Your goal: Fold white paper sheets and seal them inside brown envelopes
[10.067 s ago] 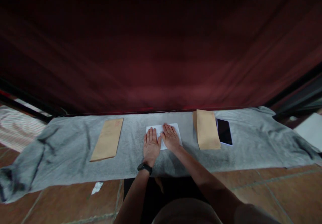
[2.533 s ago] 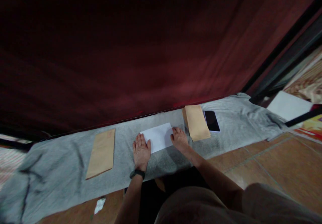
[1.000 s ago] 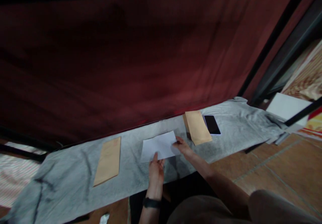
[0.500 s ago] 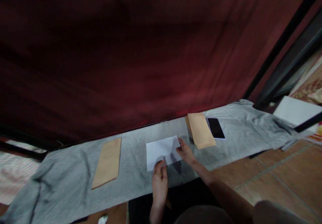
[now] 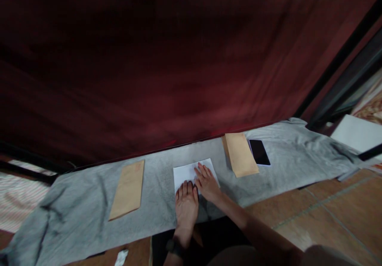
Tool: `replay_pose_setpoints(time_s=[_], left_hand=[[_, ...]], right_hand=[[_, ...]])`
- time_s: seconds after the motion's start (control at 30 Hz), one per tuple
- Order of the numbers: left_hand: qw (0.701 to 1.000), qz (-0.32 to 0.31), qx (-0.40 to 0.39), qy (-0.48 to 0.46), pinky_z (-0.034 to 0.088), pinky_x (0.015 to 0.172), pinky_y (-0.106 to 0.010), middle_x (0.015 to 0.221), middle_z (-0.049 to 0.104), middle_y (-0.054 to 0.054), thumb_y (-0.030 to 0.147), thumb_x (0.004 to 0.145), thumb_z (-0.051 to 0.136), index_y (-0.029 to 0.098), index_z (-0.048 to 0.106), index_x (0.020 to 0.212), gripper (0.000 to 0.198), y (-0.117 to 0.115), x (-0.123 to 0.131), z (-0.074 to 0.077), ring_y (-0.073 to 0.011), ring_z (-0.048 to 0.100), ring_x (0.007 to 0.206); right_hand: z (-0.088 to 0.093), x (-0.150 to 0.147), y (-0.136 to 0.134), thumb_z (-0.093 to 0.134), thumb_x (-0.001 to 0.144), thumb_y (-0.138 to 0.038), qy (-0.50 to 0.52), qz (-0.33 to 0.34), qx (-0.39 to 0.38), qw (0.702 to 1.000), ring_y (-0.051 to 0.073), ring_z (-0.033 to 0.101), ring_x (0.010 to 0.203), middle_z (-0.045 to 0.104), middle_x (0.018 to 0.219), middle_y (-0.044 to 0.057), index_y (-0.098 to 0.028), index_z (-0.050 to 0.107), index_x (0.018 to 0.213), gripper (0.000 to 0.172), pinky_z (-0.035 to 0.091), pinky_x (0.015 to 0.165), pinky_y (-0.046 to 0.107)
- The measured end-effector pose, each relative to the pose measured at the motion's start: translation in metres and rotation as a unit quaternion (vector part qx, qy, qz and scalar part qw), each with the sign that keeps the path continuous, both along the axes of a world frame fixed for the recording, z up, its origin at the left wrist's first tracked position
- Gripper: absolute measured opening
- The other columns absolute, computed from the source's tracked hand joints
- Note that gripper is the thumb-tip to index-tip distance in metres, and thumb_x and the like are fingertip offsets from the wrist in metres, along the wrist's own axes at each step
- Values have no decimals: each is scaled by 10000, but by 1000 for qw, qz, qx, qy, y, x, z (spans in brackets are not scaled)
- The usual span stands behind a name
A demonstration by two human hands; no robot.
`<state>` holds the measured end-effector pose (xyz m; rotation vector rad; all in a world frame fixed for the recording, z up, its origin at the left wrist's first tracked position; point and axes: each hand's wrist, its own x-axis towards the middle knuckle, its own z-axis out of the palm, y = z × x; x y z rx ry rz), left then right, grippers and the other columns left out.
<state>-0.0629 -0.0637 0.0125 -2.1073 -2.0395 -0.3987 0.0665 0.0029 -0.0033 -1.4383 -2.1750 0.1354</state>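
A white sheet of paper [image 5: 185, 171] lies on the grey cloth [image 5: 86, 214] in front of me. My left hand [image 5: 186, 205] rests flat on its near edge, fingers stretched out. My right hand [image 5: 207, 183] lies flat on the paper beside it, fingers spread. A brown envelope [image 5: 127, 188] lies to the left of the paper. Another brown envelope [image 5: 240, 159] lies to the right. Neither hand holds anything.
A black phone [image 5: 259, 152] lies just right of the right envelope. A dark red curtain [image 5: 149, 67] hangs behind the cloth. A white board [image 5: 355, 132] sits at the far right. A scrap of white paper [image 5: 120, 257] lies on the brown tiled floor [image 5: 322, 214].
Both hands held the paper's edges a second ago, slightly lifted; now the paper lies narrower on the cloth and both hands press flat on it.
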Motion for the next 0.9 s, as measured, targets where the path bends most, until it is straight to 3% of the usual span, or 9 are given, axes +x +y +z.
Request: replay_pose_setpoints(time_s=[0.13,0.3,0.43,0.63,0.77,0.9], left_hand=[[999,-47,19,-6,372,1165,-478,1432,581,-175,262,1018,318,87,566,1380,472,31,-6,7,-274,480,1391],[994,-102,-27,0,344,1187,-492,1546,470,-119,289,1023,287,133,473,1476,513,63,-9,-8,-267,349,1481],[996,-84,-29,-2,311,1207,-489,1574,430,-92,310,1026,284,161,425,1514,530,65,-13,-17,-256,309,1501],[997,-64,-34,-4,260,1233,-477,1596,387,-87,243,1001,297,139,409,1522,543,62,-11,-16,-254,289,1508],[997,-38,-64,-11,210,1245,-491,1606,372,-61,231,999,287,182,397,1531,545,64,-7,-14,-246,245,1524],[997,15,-80,-14,179,1243,-516,1611,359,-74,282,1018,280,196,358,1548,543,65,-10,-13,-249,222,1531]], right_hand=[[-10,-4,0,454,1035,-358,-46,9,-6,999,278,400,1440,421,1573,114,-175,508,1464,470,297,1189,490],[-17,-2,0,442,1041,-353,-65,3,24,998,268,428,1424,434,1562,113,-172,480,1485,481,304,1187,483],[-18,2,3,433,1043,-347,-55,-5,21,998,244,443,1415,463,1546,83,-192,522,1457,452,319,1188,444],[-8,-4,22,391,1044,-277,-38,0,-13,999,229,463,1398,488,1524,113,-120,545,1430,444,350,1176,417],[-8,-6,29,398,1050,-296,-48,34,10,998,232,448,1408,501,1514,109,-131,531,1441,444,328,1187,439],[-14,4,27,414,1051,-349,-53,6,31,998,239,425,1424,459,1545,109,-144,500,1467,472,297,1198,442]])
